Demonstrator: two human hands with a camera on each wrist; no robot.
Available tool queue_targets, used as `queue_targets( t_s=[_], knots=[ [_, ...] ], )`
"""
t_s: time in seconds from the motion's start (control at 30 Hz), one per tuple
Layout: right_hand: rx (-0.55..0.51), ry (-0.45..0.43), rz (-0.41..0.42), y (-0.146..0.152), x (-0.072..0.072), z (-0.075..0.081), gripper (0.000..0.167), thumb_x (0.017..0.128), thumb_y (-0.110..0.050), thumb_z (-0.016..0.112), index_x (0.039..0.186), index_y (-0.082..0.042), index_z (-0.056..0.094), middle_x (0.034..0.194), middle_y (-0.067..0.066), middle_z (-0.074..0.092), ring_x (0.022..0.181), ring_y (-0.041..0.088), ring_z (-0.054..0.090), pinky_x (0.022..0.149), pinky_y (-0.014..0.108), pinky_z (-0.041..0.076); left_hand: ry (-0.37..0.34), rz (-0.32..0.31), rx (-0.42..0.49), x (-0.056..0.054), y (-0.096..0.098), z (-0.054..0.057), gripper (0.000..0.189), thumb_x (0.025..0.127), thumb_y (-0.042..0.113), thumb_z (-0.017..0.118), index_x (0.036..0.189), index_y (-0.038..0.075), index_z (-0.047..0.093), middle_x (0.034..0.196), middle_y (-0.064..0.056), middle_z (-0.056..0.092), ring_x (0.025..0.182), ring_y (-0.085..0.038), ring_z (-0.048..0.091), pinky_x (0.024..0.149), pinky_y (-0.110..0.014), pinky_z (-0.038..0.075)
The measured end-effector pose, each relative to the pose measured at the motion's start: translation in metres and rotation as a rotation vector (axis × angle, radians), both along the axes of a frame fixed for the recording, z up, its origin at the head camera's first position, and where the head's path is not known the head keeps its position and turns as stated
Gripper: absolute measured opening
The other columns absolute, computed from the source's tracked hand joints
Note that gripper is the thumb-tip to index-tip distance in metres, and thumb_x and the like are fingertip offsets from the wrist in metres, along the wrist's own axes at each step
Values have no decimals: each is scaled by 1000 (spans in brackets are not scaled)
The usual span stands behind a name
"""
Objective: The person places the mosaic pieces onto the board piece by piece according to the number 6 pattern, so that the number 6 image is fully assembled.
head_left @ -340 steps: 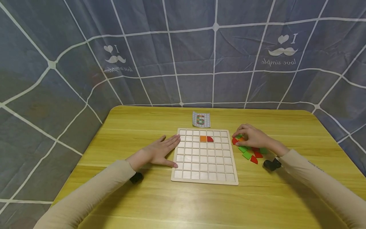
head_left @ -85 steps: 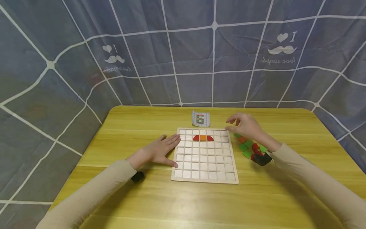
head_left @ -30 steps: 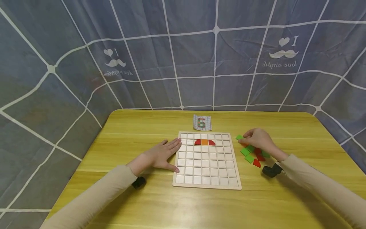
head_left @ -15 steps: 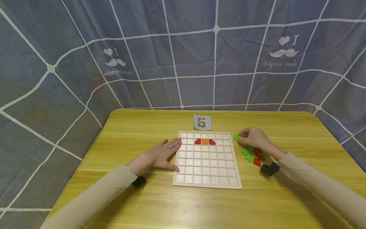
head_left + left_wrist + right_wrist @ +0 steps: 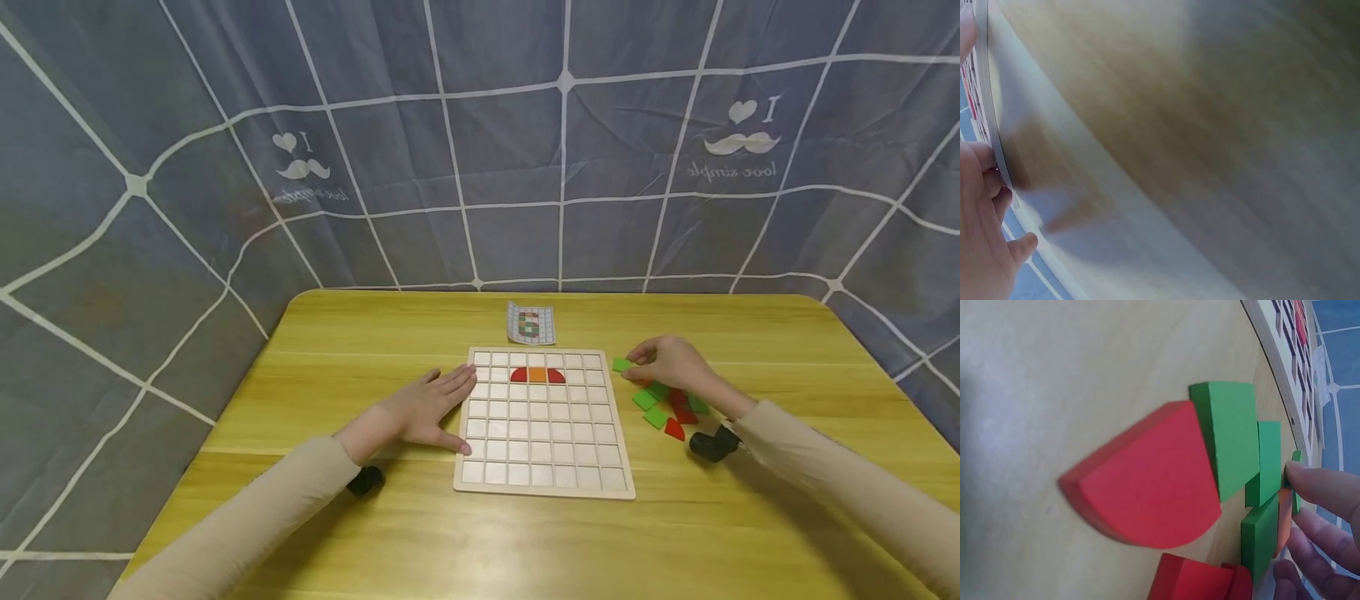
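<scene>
My left hand [image 5: 423, 410] lies flat with fingers spread, fingertips and thumb on the left edge of the pale wooden grid board [image 5: 517, 431]. In the board's second row, an orange square tile [image 5: 537, 375] sits between two red quarter-round tiles [image 5: 519, 376], their curves outward. Right of the board, my right hand [image 5: 672, 367] pinches a green square tile [image 5: 622, 365] between thumb and fingers. Beneath and beside it are loose tiles: an orange one [image 5: 1284, 519] partly hidden by the fingers, several green squares [image 5: 1235, 440], and red pieces, including a quarter-round [image 5: 1147, 478].
Behind the board stands a creased paper card [image 5: 531, 324] printed with a coloured grid pattern. Black wrist cameras hang under both sleeves, the right one [image 5: 712, 446] close to the loose red tiles. A grey-blue curtain [image 5: 510, 167] borders the table's [image 5: 375, 333] far edge.
A second red quarter-round now sits left of the orange tile. My right hand has gone back to the loose tiles and shifted a green one slightly left. My left hand stays put.
</scene>
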State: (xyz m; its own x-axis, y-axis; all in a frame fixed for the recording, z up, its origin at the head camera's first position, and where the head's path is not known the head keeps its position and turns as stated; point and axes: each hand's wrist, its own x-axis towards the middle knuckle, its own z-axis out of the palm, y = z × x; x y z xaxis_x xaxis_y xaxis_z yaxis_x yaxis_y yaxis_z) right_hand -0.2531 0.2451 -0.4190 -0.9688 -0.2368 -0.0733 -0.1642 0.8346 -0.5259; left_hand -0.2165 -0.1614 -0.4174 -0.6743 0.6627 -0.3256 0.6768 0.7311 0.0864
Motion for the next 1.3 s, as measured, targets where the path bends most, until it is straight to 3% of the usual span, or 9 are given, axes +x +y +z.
queue_targets(
  t_s=[0.3,0.6,1.3],
  knots=[
    [33,60,40,2,-4,-2,38,80,-33,76,103,-3,74,92,10,74,81,21,67,68,34,52,4,-8,1,-2,-1,5,108,82,72,53,155,8,5,163,-8,-2,151,-23,1,122,-51,10],
    [57,8,58,5,-2,3,42,81,-36,75,109,-5,72,102,14,73,91,28,67,75,42,54,5,-3,-12,0,0,4,108,82,74,50,156,10,4,163,-6,-3,151,-21,0,122,-50,10],
    [95,91,64,4,-3,-3,35,79,-35,77,100,-7,75,94,10,74,79,20,67,63,33,51,1,-1,-15,1,0,-1,108,82,74,50,156,10,3,164,-6,-4,151,-20,0,122,-50,10]
  ],
)
